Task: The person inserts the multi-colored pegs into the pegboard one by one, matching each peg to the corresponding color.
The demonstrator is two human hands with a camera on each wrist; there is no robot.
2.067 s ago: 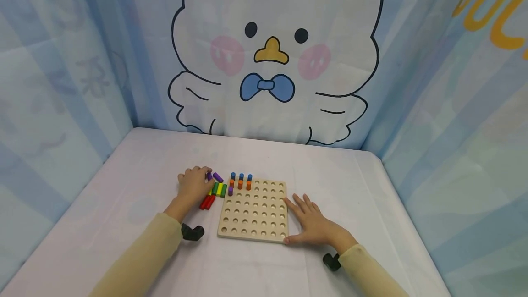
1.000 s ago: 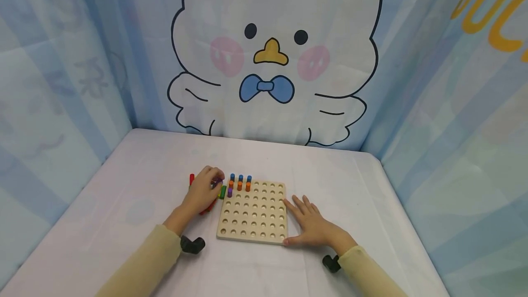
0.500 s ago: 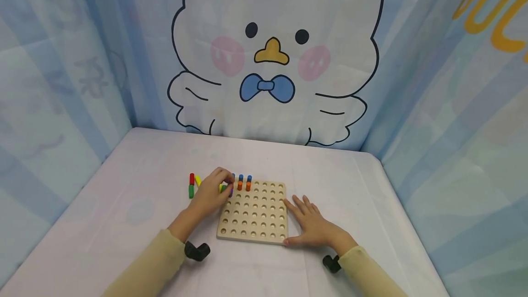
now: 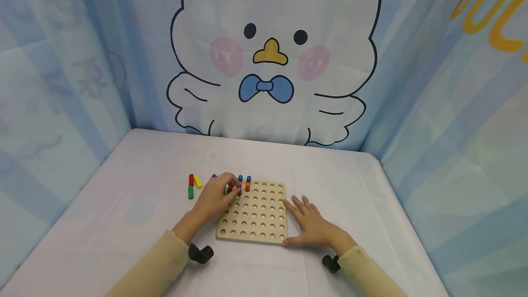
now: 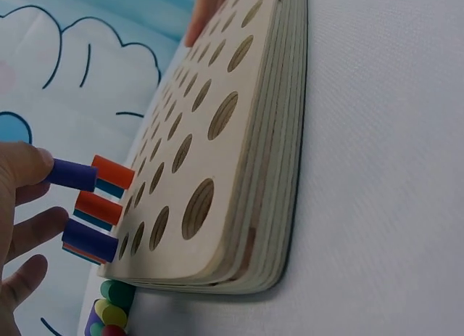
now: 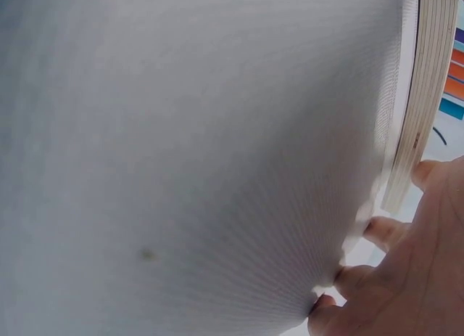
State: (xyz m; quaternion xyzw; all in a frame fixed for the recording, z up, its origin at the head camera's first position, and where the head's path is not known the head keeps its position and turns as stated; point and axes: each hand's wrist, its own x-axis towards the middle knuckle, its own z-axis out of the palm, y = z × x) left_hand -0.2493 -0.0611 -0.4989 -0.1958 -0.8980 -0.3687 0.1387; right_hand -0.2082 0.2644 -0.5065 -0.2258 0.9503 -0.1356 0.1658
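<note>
A wooden pegboard (image 4: 256, 228) with rows of round holes lies flat on the table. My left hand (image 4: 212, 198) is over its far left corner and pinches a purple peg (image 5: 72, 175) by one end; the peg's other end is near the board's holes. Beside it stand another purple peg (image 5: 90, 240), an orange peg (image 4: 248, 187) and a blue peg (image 4: 249, 179), partly hidden with others behind the left fingers. At the board's right edge rests my right hand (image 4: 311, 223), its fingers spread and its thumb at the near corner.
Loose pegs lie left of the board: a red peg (image 4: 191, 179), a green peg (image 4: 190, 192) and a yellow peg (image 4: 198, 182). More loose pegs (image 5: 112, 314) lie close to the board's edge. A cartoon-printed curtain (image 4: 270, 118) encloses the white table (image 4: 350, 187).
My left hand has picked up a purple peg from the loose pile and moved right, over the board's far left part. The right hand has stayed at the board's edge.
</note>
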